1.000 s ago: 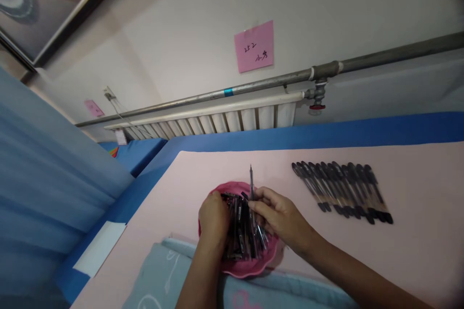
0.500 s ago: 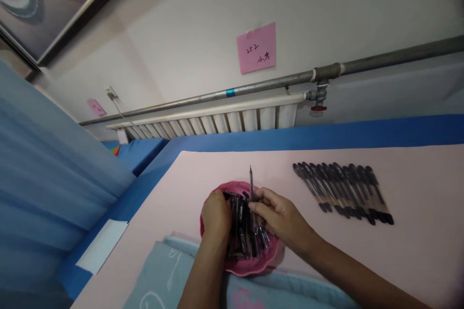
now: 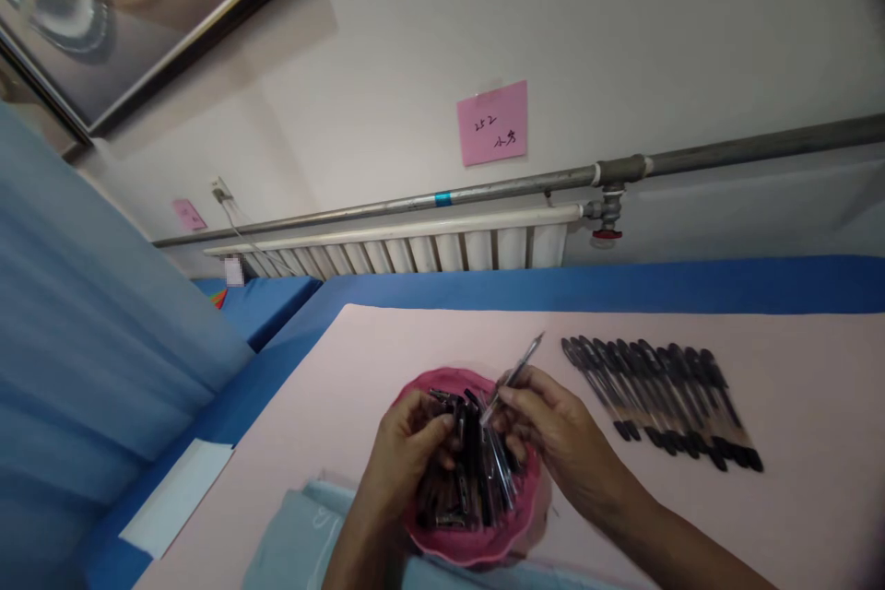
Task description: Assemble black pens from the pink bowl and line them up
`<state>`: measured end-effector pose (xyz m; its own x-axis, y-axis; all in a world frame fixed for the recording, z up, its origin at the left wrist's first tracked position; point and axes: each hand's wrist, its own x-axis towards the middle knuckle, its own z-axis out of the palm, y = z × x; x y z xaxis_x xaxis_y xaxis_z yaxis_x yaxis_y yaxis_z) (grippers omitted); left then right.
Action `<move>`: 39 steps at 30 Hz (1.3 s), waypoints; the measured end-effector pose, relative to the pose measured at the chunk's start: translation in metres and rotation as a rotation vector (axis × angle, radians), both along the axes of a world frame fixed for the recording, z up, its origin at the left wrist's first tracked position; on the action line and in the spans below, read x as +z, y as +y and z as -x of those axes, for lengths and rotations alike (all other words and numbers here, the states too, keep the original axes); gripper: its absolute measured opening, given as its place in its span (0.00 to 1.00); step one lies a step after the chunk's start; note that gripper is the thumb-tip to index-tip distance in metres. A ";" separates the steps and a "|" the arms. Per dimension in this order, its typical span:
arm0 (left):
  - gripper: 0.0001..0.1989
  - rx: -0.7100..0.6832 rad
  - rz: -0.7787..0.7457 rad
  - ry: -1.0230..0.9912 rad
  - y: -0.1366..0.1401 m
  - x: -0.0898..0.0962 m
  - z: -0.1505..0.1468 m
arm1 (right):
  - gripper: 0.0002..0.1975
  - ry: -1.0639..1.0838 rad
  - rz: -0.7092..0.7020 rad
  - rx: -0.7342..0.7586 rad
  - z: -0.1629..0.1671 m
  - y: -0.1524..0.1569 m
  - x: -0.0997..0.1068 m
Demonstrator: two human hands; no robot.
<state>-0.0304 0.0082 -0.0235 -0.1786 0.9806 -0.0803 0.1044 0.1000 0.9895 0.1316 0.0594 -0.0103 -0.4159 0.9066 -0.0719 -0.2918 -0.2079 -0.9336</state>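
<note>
Two hands: right hand [image 3: 560, 429] pinches one pen [image 3: 515, 375], left hand [image 3: 407, 452] grips bowl [image 3: 477, 546] pens.

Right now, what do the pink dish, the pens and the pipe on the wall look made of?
Dish: likely plastic; glossy pink with a scalloped rim. Pens: probably plastic; dark caps, see-through barrels showing ink inside. The one in the right hand looks clear too. Pipe: metal by its dull grey sheen and threaded joint.
</note>
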 end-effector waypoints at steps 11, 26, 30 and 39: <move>0.08 -0.130 -0.015 -0.398 -0.005 -0.001 -0.014 | 0.08 -0.007 -0.079 -0.002 -0.001 -0.007 0.008; 0.10 -0.100 -0.001 -0.450 -0.004 -0.004 -0.016 | 0.06 -0.095 -0.133 0.016 -0.002 -0.007 0.009; 0.10 -0.052 -0.016 -0.393 -0.003 -0.004 -0.018 | 0.08 -0.117 -0.116 -0.002 -0.001 -0.005 0.006; 0.17 -0.094 0.112 -0.526 -0.006 0.003 -0.025 | 0.13 -0.082 -0.110 -0.056 -0.001 -0.004 0.000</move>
<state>-0.0053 0.0024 -0.0204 0.0015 0.9708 -0.2398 -0.3884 0.2215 0.8945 0.1322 0.0556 -0.0104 -0.3611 0.9325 -0.0023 -0.2222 -0.0884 -0.9710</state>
